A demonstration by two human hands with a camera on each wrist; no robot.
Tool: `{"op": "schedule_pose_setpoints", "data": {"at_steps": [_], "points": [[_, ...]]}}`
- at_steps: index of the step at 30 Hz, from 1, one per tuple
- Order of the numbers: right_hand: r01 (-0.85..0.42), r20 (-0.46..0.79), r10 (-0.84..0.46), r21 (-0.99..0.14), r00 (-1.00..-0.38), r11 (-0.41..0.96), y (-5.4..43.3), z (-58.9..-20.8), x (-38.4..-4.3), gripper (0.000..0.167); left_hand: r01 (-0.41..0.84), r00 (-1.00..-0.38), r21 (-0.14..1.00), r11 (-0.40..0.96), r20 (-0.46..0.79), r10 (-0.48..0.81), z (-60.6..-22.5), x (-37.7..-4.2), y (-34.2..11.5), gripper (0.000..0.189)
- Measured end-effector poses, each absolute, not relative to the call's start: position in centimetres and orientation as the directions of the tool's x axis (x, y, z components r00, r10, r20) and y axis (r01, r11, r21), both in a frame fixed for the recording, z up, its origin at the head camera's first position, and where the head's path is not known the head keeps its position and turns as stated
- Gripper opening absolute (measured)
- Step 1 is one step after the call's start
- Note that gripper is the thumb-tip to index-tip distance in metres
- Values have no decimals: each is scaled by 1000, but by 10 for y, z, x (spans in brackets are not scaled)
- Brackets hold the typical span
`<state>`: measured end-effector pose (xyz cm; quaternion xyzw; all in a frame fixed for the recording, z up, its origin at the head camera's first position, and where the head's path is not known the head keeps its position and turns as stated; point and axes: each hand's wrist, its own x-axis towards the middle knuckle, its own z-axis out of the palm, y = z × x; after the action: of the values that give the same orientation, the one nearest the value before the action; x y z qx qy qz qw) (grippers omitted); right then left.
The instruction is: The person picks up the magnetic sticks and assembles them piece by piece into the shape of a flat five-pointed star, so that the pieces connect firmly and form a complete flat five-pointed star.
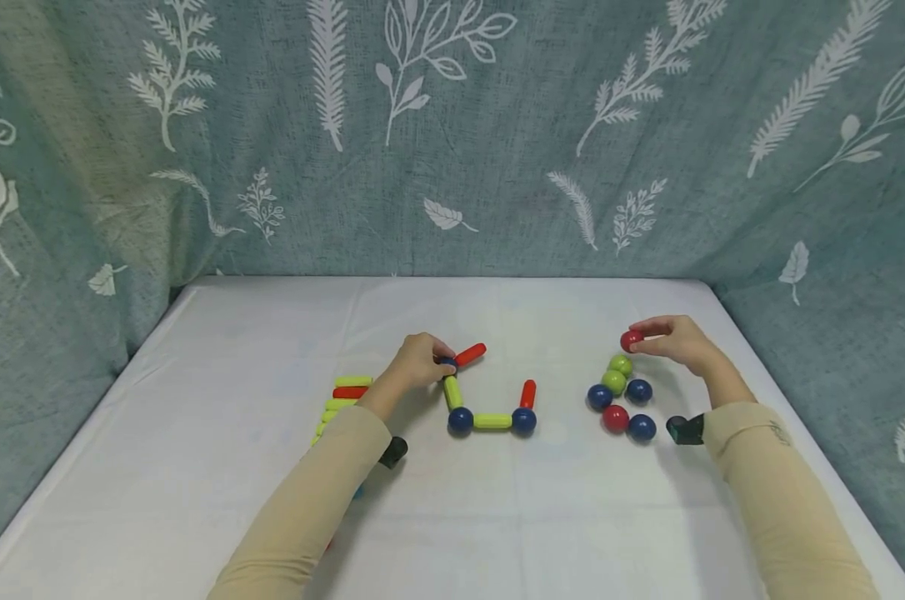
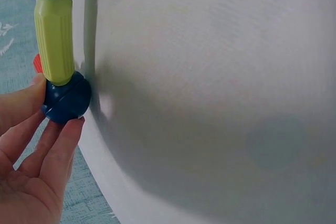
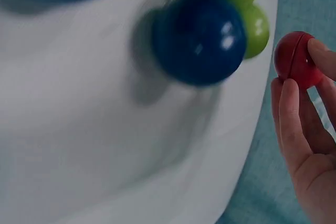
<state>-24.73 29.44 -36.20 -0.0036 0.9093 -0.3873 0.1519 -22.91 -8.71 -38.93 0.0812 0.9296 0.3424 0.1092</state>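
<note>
My left hand point(image 1: 417, 362) pinches a blue ball point(image 2: 68, 98) at the far corner of a joined chain of balls and rods. From that ball a yellow-green rod point(image 1: 452, 393) runs toward me to a second blue ball point(image 1: 460, 421), and a red rod point(image 1: 471, 355) points away to the right. Another yellow-green rod point(image 1: 492, 421) links the second ball to a third blue ball point(image 1: 523, 422), where a red rod point(image 1: 528, 394) stands off the far side. My right hand point(image 1: 677, 342) grips a red ball point(image 3: 297, 60) between thumb and fingers, beyond the loose balls.
Loose balls lie at the right: two green point(image 1: 613, 382), several blue point(image 1: 639, 391) and one red point(image 1: 615, 418). Several yellow-green and red rods point(image 1: 351, 392) are lined up at the left, partly hidden by my left arm. A patterned curtain point(image 1: 452, 167) hangs behind the white table point(image 1: 235, 358).
</note>
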Motion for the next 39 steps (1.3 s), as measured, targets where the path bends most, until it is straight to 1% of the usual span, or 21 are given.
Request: {"op": "schedule_pose_setpoints", "data": {"at_steps": [7,10,17,26,32,39], "points": [[12,-238,-233,-723,-943,690,255,-353,-258,48,61,-964,654,754,-159,215,-391,-229,-88,22],[-10,-233,-267,-735,-935,678,236,-351,-263,45,61,-964,657,751,-156,215,-390,-229,-88,22],[3,-270,-292,-739,-917,674,195,-359,-266,42,57,-963,662,747,-161,216,-390,-228,-87,22],[15,-282,-310,-760,-908,649,159,-377,-265,40,65,-962,657,751,-160,223,-389,-228,-86,22],[-7,-283,-318,-736,-905,677,134,-381,-265,37,67,-962,648,759,-160,222,-388,-227,-85,23],[-73,-278,-331,-658,-902,749,115,-382,-268,34,76,-961,624,778,-163,225,-386,-226,-85,24]]}}
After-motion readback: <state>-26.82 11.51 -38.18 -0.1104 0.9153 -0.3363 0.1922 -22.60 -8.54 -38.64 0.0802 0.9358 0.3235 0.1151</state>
